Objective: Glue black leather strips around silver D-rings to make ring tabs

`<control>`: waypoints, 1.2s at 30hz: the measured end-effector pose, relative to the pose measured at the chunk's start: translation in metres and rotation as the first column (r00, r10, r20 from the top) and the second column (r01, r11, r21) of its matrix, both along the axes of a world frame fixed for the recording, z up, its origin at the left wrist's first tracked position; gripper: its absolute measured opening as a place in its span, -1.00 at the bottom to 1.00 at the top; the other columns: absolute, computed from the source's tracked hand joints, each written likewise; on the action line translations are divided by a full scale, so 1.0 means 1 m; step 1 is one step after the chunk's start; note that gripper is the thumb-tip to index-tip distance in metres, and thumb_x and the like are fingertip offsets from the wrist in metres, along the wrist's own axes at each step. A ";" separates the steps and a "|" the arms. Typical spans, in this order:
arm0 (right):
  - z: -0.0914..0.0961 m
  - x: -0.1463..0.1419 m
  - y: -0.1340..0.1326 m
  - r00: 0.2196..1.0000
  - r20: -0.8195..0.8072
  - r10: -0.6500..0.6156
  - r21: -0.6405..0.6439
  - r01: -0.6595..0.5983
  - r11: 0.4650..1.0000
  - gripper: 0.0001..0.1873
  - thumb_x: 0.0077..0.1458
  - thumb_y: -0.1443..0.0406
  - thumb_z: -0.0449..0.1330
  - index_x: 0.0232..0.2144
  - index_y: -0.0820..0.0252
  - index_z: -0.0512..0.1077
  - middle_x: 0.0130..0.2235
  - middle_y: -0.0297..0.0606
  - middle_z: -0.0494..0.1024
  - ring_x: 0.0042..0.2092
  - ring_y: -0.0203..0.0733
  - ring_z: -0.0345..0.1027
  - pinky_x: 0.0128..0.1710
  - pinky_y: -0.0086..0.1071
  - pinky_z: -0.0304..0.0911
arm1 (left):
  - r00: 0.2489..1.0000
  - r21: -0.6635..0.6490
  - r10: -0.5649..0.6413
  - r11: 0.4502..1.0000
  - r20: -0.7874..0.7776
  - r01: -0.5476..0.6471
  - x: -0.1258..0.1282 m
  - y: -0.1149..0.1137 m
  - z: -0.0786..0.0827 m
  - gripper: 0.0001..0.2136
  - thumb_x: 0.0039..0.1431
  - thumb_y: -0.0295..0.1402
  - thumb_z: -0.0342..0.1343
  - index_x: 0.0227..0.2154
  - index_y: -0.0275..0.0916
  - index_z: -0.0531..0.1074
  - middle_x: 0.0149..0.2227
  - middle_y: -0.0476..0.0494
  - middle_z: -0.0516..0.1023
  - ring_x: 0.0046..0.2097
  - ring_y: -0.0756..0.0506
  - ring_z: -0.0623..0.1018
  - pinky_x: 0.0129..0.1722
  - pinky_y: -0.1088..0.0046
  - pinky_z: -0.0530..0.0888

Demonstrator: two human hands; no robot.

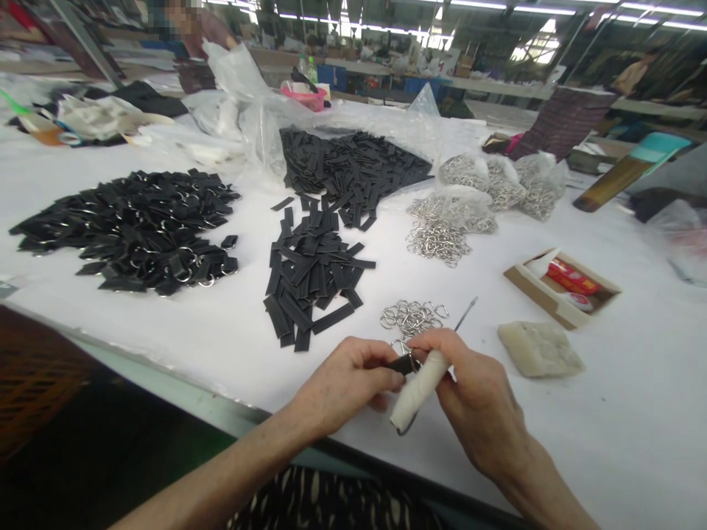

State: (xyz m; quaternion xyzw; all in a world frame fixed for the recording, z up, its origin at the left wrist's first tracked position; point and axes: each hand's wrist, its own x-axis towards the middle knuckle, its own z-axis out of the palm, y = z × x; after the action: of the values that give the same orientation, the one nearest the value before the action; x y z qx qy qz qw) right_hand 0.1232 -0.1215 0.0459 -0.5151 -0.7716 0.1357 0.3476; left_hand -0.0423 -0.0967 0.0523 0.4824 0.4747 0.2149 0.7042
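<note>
Spreading across most of the view, a white surface (635, 427) carries everything near the hands. Largest on it is a heap of black tabs with metal rings (132, 232) at the left. Far centre, a big pile of black strips (364, 169) lies against clear plastic bags (264, 136), whose crumpled folds cover part of the area behind. A smaller pile of black strips (314, 269) spreads in front of it. Right of these sit clear bags of metal rings (500, 184), some rings spilling out toward the person.

The left hand (345, 379) and right hand (480, 401) meet near the front edge. Beyond the right one are a bottle with a turquoise cap (616, 177), an open box (535, 296) holding a red packet (571, 276), and a pale block (540, 350). A small cluster of loose rings (412, 316) lies just past the fingertips, in the way ahead.

The right fingers are closed around a white-wrapped tool (420, 390), its thin metal shaft pointing away. The left fingers are pinched on a short black strip (402, 364), partly covering it. Smallest, a metal ring (414, 359) is at the strip's end, between the hands
</note>
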 end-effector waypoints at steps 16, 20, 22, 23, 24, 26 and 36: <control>0.009 0.006 0.000 0.996 -0.027 0.083 -0.241 -0.087 0.966 -0.73 0.06 0.48 -0.01 -0.27 0.06 0.37 -0.38 -0.36 0.57 -0.37 -0.25 0.46 -0.47 -0.49 0.29 | 0.991 0.232 -0.097 0.966 -0.094 0.117 -0.007 0.000 -0.003 -0.84 0.04 -0.47 -0.01 -0.38 -0.21 0.46 -0.51 -0.01 0.49 -0.51 -0.04 0.45 -0.54 0.51 0.38; 0.001 0.010 -0.003 0.987 -0.129 -0.095 -0.127 0.079 0.989 -0.76 0.04 0.49 0.03 -0.31 0.07 0.34 -0.21 -0.30 0.57 -0.23 -0.21 0.47 -0.31 -0.40 0.35 | 0.983 -0.060 0.104 0.994 0.154 -0.096 -0.003 -0.003 -0.008 -0.71 0.01 -0.48 0.05 -0.15 -0.19 0.30 -0.52 0.01 0.48 -0.43 -0.09 0.54 -0.54 0.47 0.45; -0.003 0.009 -0.007 0.978 -0.171 -0.117 -0.029 0.114 0.993 -0.79 0.04 0.49 0.05 -0.35 0.07 0.31 -0.16 -0.28 0.56 -0.17 -0.20 0.45 -0.22 -0.35 0.34 | 0.955 -0.165 0.209 0.971 0.213 -0.175 -0.003 -0.003 -0.011 -0.63 0.00 -0.47 0.09 -0.07 -0.22 0.28 -0.44 -0.07 0.54 -0.41 -0.10 0.56 -0.47 0.41 0.49; -0.005 0.007 -0.009 0.981 -0.169 -0.090 0.018 0.095 0.995 -0.80 0.04 0.49 0.06 -0.35 0.07 0.30 -0.16 -0.28 0.56 -0.16 -0.20 0.44 -0.21 -0.34 0.35 | 0.937 -0.206 0.255 0.956 0.240 -0.207 -0.002 -0.003 -0.012 -0.61 -0.01 -0.47 0.11 -0.05 -0.24 0.28 -0.42 -0.11 0.56 -0.42 -0.09 0.57 -0.43 0.38 0.50; -0.007 0.005 -0.011 0.988 -0.149 -0.051 0.060 0.060 0.996 -0.79 0.04 0.49 0.07 -0.36 0.07 0.30 -0.17 -0.28 0.56 -0.16 -0.20 0.43 -0.21 -0.33 0.35 | 0.915 -0.240 0.300 0.941 0.270 -0.238 -0.002 -0.004 -0.014 -0.61 -0.01 -0.47 0.13 -0.06 -0.27 0.31 -0.41 -0.13 0.58 -0.43 -0.08 0.57 -0.40 0.37 0.51; -0.011 -0.001 -0.013 0.996 -0.081 0.047 0.117 -0.038 0.992 -0.78 0.01 0.50 0.09 -0.38 0.06 0.31 -0.20 -0.29 0.57 -0.17 -0.20 0.42 -0.24 -0.32 0.37 | 0.866 -0.284 0.362 0.920 0.345 -0.271 0.000 -0.004 -0.015 -0.70 -0.02 -0.49 0.15 -0.16 -0.30 0.39 -0.43 -0.12 0.58 -0.44 -0.03 0.55 -0.34 0.43 0.49; -0.026 -0.009 -0.010 0.983 0.147 0.110 0.324 -0.153 0.934 -0.76 0.03 0.54 0.06 -0.39 0.11 0.38 -0.22 -0.27 0.60 -0.19 -0.15 0.43 -0.26 -0.24 0.36 | 0.729 -0.441 0.472 0.860 0.495 -0.257 0.005 -0.008 -0.013 -0.83 -0.13 -0.59 0.17 -0.38 -0.40 0.50 -0.44 -0.13 0.57 -0.45 0.03 0.51 -0.34 0.54 0.44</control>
State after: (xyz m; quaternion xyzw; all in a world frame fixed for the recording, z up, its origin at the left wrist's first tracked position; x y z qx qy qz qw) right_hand 0.1145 -0.1313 0.0201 -0.4033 -0.8366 -0.0068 0.3706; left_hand -0.0369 -0.1046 0.0388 0.1572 0.3495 0.4033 0.8310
